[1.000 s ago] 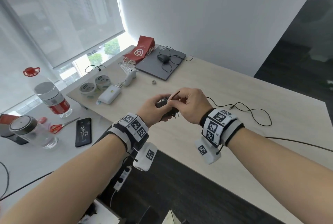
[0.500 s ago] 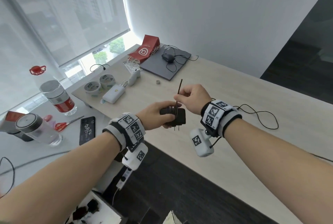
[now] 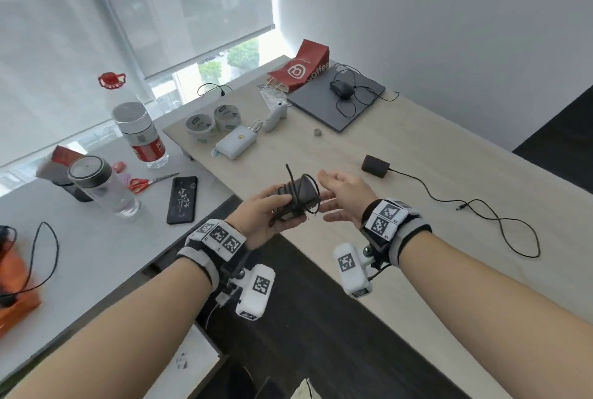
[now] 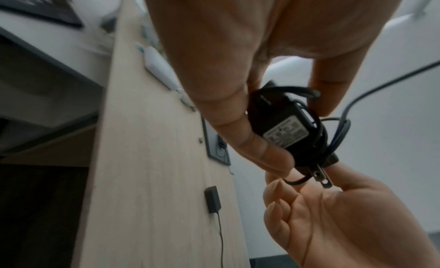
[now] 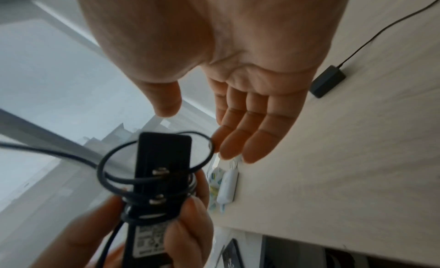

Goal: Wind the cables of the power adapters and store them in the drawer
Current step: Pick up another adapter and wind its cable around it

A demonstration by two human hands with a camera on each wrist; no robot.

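The left hand grips a cable-wound black power adapter. The right hand hovers just beside it, fingers straight, holding nothing.

Your head camera looks down and forward over the surface. Both wrist cameras sit close, each facing its fingers, sharing the wound adapter.

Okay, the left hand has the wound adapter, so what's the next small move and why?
Probably tuck the loose cable end: the left hand grips the wound adapter, but the end sticks up free, and the right hand is open beside it.
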